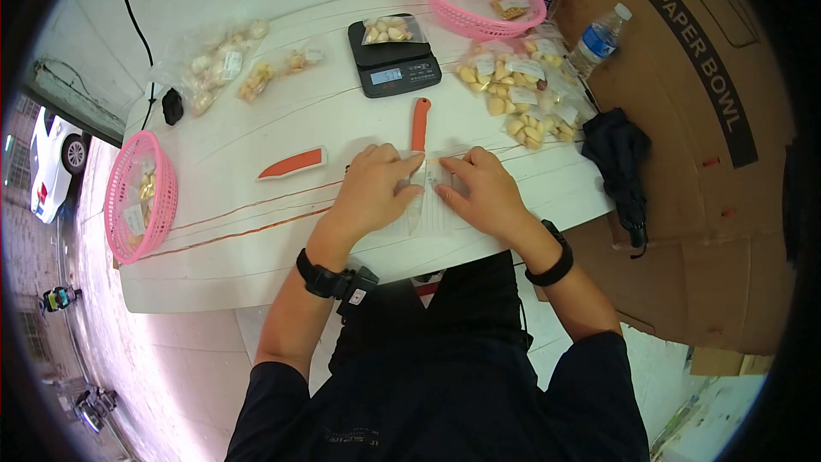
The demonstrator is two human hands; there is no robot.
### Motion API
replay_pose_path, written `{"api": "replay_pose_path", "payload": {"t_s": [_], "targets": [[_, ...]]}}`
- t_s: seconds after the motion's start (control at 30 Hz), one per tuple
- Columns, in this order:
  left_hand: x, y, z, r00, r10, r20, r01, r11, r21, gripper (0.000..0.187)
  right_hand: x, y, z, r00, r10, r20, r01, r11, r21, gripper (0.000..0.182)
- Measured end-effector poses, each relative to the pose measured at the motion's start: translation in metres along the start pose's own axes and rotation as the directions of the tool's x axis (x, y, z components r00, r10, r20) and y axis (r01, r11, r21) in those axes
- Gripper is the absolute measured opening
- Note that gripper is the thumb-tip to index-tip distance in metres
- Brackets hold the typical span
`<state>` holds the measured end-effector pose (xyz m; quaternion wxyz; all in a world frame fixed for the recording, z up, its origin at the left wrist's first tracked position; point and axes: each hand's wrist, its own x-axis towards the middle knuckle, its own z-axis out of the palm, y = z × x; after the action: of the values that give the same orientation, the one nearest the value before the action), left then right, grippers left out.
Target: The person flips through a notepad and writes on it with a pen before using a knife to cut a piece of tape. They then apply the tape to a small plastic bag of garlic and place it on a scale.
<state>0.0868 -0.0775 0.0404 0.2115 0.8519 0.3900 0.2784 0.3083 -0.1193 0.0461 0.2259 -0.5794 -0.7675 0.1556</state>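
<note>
A flat clear plastic bag [439, 210] lies near the table's front edge, between my two hands. My left hand [373, 188] grips its left side, thumb and forefinger at the edge. On the other side, my right hand [485, 192] has thumb and forefinger on the bag's right edge. Just beyond my fingers is a knife with an orange handle [420, 124]; its blade points towards me and is partly hidden by my left fingers and the bag. The knife's orange sheath [292, 163] rests to the left.
A black digital scale [399, 77] bears a bag of peeled garlic cloves [387, 31]. More bagged cloves [517, 77] lie right, beside a pink basket [436, 13], bottles [597, 41] and a folded umbrella [617, 154]. Bagged garlic bulbs [209, 68] and another pink basket [167, 197] are left.
</note>
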Motion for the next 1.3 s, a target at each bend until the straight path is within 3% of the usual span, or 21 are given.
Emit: {"api": "replay_pose_path", "payload": {"t_s": [0.37,0.83,1.07,1.3], "targets": [[-0.003,0.004,0.002,0.998,0.057,0.017,-0.059,0.987,0.147,0.036,0.001,0.002,0.002,1.0,0.011,0.001,-0.011,0.999,0.044,0.04],[-0.005,0.008,0.002,0.999,0.04,-0.006,-0.039,0.987,0.157,0.033,0.006,0.01,0.005,0.998,0.062,0.03,-0.065,0.986,0.151,0.038],[-0.004,0.011,-0.001,0.999,-0.006,0.035,-0.004,0.964,0.265,0.036,0.006,0.012,0.009,0.999,0.041,0.003,-0.041,0.99,0.134,0.035],[-0.004,0.005,0.0,1.0,0.03,0.007,-0.03,0.964,0.262,0.038,0.007,0.01,0.007,0.997,0.071,0.032,-0.074,0.99,0.117,0.036]]}}
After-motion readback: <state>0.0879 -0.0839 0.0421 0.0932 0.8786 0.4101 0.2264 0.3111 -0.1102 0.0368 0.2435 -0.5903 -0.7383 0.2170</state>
